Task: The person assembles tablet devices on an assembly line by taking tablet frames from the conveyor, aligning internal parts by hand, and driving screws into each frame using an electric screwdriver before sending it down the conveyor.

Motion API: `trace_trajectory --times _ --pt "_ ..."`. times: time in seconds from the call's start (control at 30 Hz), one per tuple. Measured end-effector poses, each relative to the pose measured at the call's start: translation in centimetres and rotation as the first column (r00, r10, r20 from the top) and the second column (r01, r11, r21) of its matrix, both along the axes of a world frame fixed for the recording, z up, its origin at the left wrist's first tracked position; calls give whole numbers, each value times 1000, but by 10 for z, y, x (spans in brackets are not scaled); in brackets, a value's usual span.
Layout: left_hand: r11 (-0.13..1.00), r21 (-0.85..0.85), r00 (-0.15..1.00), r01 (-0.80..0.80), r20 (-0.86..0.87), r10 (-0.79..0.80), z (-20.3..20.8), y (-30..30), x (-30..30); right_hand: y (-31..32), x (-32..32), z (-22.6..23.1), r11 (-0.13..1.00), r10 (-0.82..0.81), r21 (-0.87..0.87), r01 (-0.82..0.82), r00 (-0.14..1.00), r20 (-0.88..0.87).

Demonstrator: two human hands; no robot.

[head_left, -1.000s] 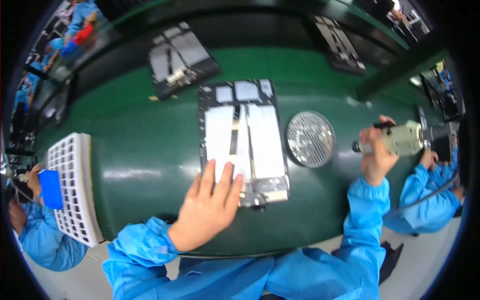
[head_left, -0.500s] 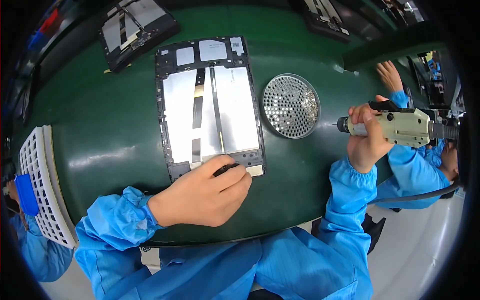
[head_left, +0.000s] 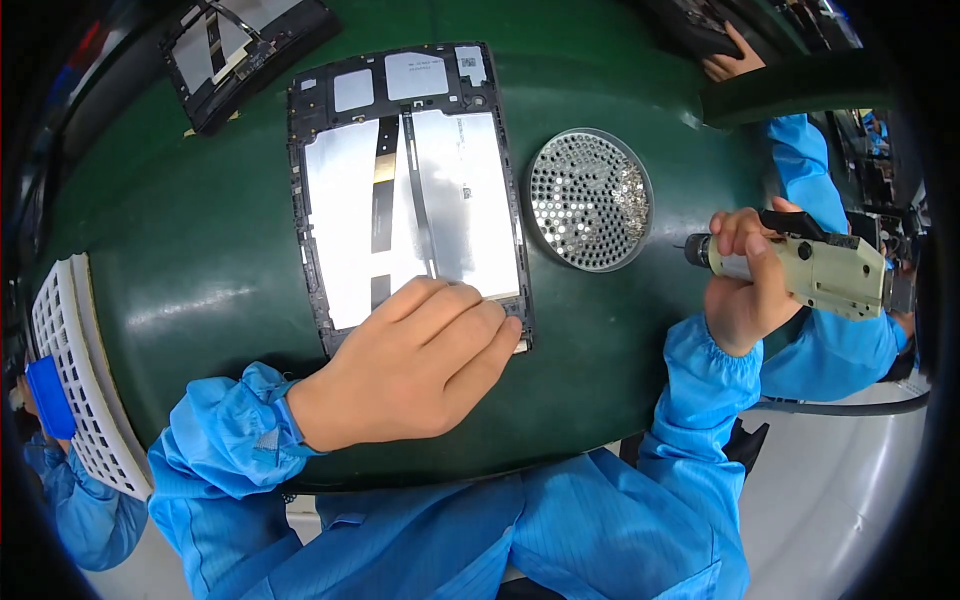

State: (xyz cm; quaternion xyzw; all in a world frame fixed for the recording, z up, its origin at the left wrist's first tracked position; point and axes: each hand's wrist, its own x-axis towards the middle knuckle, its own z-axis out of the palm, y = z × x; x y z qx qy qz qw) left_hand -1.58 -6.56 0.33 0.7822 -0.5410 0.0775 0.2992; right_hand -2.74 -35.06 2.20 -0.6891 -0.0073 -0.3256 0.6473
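Observation:
An opened tablet [head_left: 340,220], with a silvery back plate, dark frame and flat ribbon cables, lies on the green work surface in front of me. My left hand [head_left: 405,365] rests over its near end, fingers bent and close together. Whatever is under those fingertips is hidden. My right hand [head_left: 752,285] is wrapped round a cream electric screwdriver [head_left: 835,275] with a black lever, held to the right, its tip pointing left. Between tablet and screwdriver tip sits a round metal tray [head_left: 535,215] with a perforated plate and small screws [head_left: 630,195] heaped on its right side.
Another opened tablet [head_left: 240,50] lies far left, and a dark device [head_left: 690,25] far right, where a co-worker's hand [head_left: 738,60] reaches. A white perforated rack [head_left: 85,390] with a blue piece [head_left: 50,397] stands at the left edge. A green bar [head_left: 790,95] juts in from the right.
My left fingers have moved down over the tablet's near end, covering a black thing seen between them earlier. The screwdriver shifted slightly right. The co-worker's hand moved to the far device.

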Motion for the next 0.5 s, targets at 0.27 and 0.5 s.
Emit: trace_trajectory --times 0.27,0.5 --pt "998 -44 999 -53 -9 53 -8 0 -1 -4 7 -8 995 89 41 -92 995 50" --pt "984 -145 994 101 -16 -105 -15 -18 -15 -96 -46 -39 990 -139 -29 136 956 -259"
